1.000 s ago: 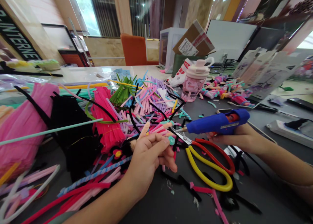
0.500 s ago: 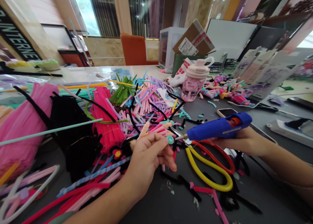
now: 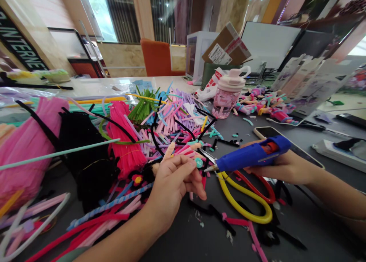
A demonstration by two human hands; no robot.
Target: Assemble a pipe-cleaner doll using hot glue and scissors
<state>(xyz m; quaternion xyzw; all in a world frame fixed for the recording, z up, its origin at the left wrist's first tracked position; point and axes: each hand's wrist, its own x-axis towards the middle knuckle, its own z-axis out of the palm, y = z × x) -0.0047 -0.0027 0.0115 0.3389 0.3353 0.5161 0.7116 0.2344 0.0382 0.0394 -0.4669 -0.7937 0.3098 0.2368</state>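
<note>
Dark tabletop (image 3: 183, 239) piled with pipe cleaners (image 3: 171, 117). Left hand (image 3: 171, 189) closed, pinching small teal piece (image 3: 199, 162) at fingertips. Right hand (image 3: 283, 168) wrapped around blue glue gun (image 3: 248, 159), nozzle just beside piece, above yellow-handled scissors (image 3: 246, 194).

The teal piece (image 3: 199, 162) (too small, really) is unidentifiable.

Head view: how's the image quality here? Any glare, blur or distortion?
Head view: strong wide-angle bending stretches the edges; the window is blown out; the pink pipe cleaner bundle smears at lower left; the left hand, right hand and glue gun look fairly sharp.
</note>
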